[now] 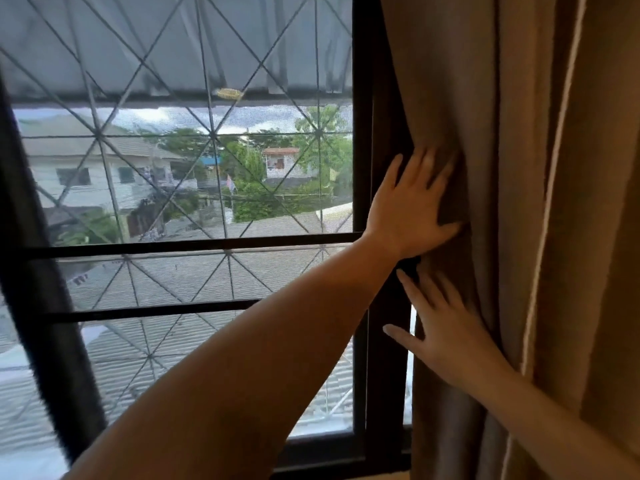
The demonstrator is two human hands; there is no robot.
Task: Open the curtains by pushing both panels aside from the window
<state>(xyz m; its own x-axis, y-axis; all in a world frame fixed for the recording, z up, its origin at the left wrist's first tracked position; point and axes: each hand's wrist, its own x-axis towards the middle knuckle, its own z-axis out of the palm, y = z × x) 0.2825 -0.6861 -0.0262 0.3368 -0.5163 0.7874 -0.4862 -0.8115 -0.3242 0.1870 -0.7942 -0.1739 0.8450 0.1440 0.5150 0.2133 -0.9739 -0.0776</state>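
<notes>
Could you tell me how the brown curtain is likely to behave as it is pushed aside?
The brown curtain will probably bunch rather than slide stiffly: it folds under the left hand. It looks fairly thick, so likely somewhat heavy. It may spring back a little once the right hand lets go.

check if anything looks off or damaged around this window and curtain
Nothing looks damaged. One small oddity: a yellowish object sits outside on the grille near the awning edge; I cannot tell what it is. The left hand and right hand press flat on the bunched brown curtain.

Bunched curtain [502, 168] blocks right, window frame [362, 133] behind (dark), left side open
</notes>
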